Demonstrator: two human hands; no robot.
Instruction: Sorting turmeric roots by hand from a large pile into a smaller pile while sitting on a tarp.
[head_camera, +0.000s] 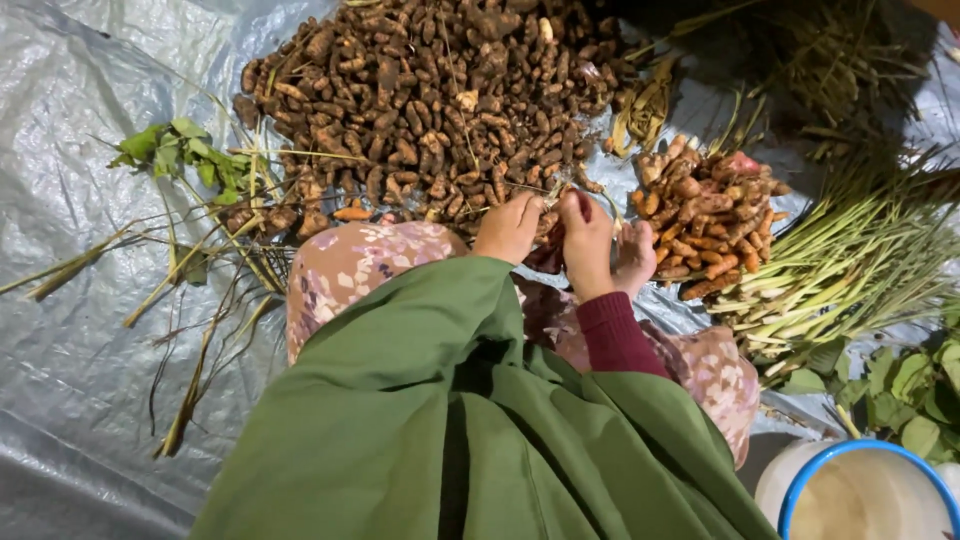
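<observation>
Hands meet at the near edge of the muddy turmeric heap (440, 95): my left hand (508, 228) and right hand (588, 245) both pinch one rhizome (550, 222). Looks stiff, light, brittle at the knobs; I'd grip mid-body.

Crinkled grey plastic sheet (60, 330) covering the ground, dim light, dark upper corner
</observation>
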